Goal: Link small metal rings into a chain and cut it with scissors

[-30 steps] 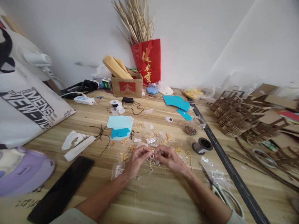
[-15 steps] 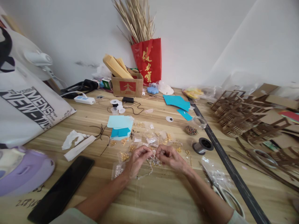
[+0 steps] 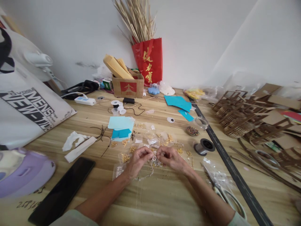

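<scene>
My left hand [image 3: 139,160] and my right hand [image 3: 171,158] face each other over the middle of the wooden table, both with fingers pinched. Between the fingertips is a small silvery ring [image 3: 154,158], and a thin silver chain [image 3: 148,176] trails from there down to the left across the table. My left hand's pinch is at the ring's left side; what my right fingers hold is too small to make out. Silver pieces [image 3: 158,164] lie just below the fingertips. Gold findings [image 3: 125,157] sit in small piles left of my left hand.
A wire spool [image 3: 204,147], scissors [image 3: 221,190] and plastic bags lie to the right. A black phone [image 3: 62,188] and white paper strips [image 3: 80,149] are left. Blue cards [image 3: 121,128], a cardboard box [image 3: 129,88] and a red bag [image 3: 150,62] stand or lie farther back.
The silvery ring between my fingertips shows more clearly, and the trailing chain has shifted slightly left and up. Both hands stay pinched in almost the same place.
</scene>
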Motion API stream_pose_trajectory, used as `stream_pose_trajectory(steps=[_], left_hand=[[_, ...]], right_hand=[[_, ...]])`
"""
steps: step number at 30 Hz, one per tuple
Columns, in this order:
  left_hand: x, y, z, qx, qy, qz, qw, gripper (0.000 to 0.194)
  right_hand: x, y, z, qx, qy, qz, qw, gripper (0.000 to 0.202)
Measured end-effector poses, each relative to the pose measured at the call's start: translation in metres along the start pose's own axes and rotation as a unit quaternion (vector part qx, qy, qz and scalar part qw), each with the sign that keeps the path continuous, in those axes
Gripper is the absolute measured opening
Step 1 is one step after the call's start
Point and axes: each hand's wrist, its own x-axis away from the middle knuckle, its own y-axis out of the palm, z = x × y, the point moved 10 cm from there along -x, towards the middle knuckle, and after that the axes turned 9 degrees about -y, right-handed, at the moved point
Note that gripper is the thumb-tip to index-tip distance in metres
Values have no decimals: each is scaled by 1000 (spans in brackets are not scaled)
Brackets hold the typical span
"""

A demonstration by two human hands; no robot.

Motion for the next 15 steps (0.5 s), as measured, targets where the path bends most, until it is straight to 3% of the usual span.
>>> stream_pose_trajectory(steps=[15], left_hand=[[-3, 7, -9, 83, -24, -44, 995, 19]], right_hand=[[-1, 1, -2, -13, 12, -6, 1000, 17]])
